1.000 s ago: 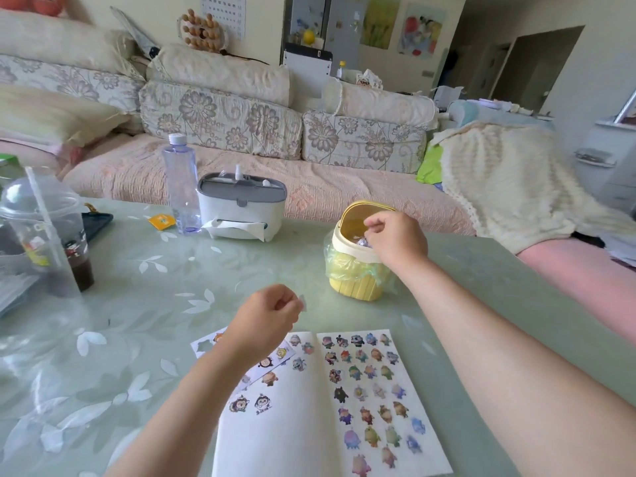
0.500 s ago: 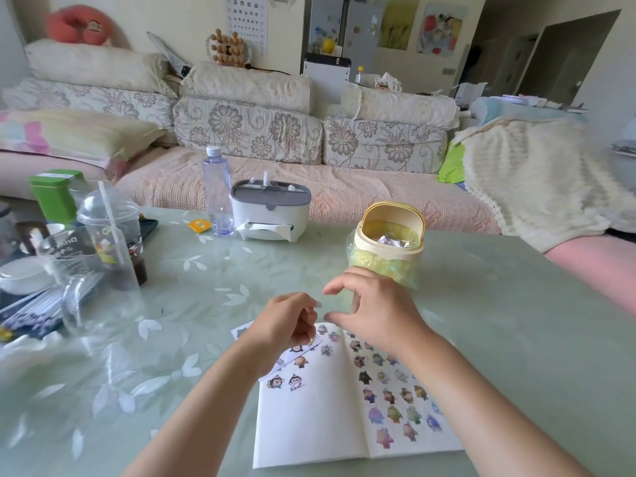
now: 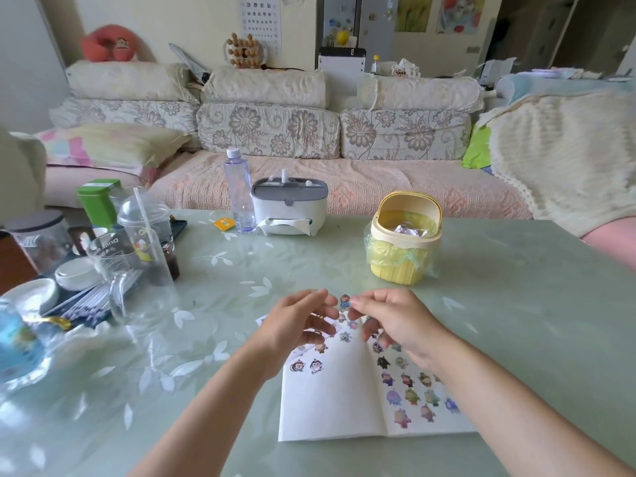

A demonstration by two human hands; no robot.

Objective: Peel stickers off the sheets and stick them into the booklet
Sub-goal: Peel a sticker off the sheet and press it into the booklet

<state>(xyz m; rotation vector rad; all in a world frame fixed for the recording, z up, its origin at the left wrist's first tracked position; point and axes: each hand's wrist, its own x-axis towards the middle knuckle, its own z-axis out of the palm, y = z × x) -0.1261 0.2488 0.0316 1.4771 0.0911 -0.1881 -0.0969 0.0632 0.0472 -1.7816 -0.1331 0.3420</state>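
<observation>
My right hand [image 3: 395, 321] pinches a small cartoon-figure sticker [image 3: 345, 301] above the far end of the open white paper booklet [image 3: 330, 401]. My left hand [image 3: 296, 325] hovers just beside it, fingers loose. Colourful stickers fill the booklet's right page. A white sticker sheet [image 3: 263, 319] peeks from under its far-left corner. Farther right, a yellow plastic mini bin [image 3: 399, 266] stands on the pale green floral table [image 3: 516, 304].

Right of frame: bare table [image 3: 533, 304] beside booklet [image 3: 330, 404], open passage.
Upper centre: yellow bin [image 3: 401, 270], tissue box [image 3: 289, 210] obstruct.
Left: lidded cup [image 3: 146, 232], crowded.
</observation>
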